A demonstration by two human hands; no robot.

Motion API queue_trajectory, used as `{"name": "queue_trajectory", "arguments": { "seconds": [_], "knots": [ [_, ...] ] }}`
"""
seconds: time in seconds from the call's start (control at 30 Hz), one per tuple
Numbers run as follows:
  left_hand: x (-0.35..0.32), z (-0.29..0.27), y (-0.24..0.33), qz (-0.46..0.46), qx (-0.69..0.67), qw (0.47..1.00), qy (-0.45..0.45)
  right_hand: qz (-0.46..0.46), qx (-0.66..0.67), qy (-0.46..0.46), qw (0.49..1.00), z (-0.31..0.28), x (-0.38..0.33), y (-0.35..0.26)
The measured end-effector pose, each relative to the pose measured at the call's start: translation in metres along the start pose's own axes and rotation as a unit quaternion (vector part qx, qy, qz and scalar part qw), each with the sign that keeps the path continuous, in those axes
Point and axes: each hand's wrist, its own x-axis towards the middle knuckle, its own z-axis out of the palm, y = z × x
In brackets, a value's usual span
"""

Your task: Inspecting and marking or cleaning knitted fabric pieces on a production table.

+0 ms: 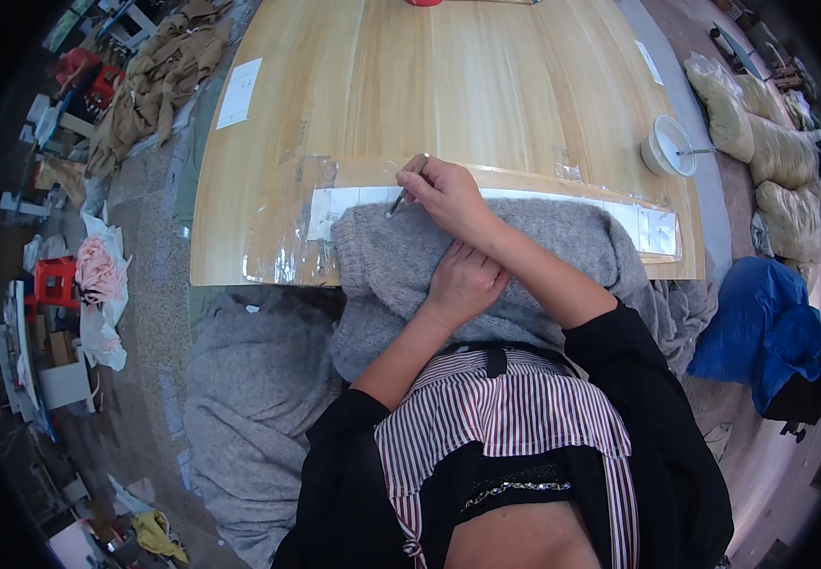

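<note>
While the left hand point(465, 282) lies flat with fingers spread on the grey knit garment point(401, 270), the right hand point(446, 194) pinches a thin pen-like tool point(407, 186), its tip meeting the garment's upper edge just beyond the fingertips, beside the white strip point(353, 199).

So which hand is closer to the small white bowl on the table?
Right. The right hand holds a thin tool left of the bowl; the left hand rests farther back on the grey sweater.

Red object point(424, 2) cut by top edge
</note>
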Motion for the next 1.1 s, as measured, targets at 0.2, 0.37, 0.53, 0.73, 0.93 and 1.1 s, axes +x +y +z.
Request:
{"name": "queue_trajectory", "arguments": {
  "seconds": [0.2,0.37,0.53,0.73,0.93,1.1],
  "knots": [
    [0.000,0.002,0.000,-0.007,0.001,1.000,0.006,-0.033,0.062,0.045,0.997,0.002,0.003,0.005],
    [0.006,-0.006,0.002,0.019,-0.030,0.999,0.041,-0.036,0.121,0.042,0.991,-0.009,0.001,-0.009],
    [0.007,-0.040,0.020,-0.142,-0.181,0.957,0.178,-0.060,0.216,0.069,0.972,-0.050,-0.021,-0.031],
    [0.026,-0.084,0.010,-0.328,-0.411,0.821,0.224,-0.038,0.244,0.083,0.966,-0.063,-0.042,-0.045],
    [0.022,-0.090,0.004,-0.358,-0.406,0.821,0.180,-0.055,0.235,0.104,0.965,-0.061,-0.053,-0.046],
    [0.011,-0.093,0.002,-0.349,-0.433,0.804,0.210,-0.039,0.248,0.108,0.962,-0.065,-0.061,-0.046]
  ]
}}
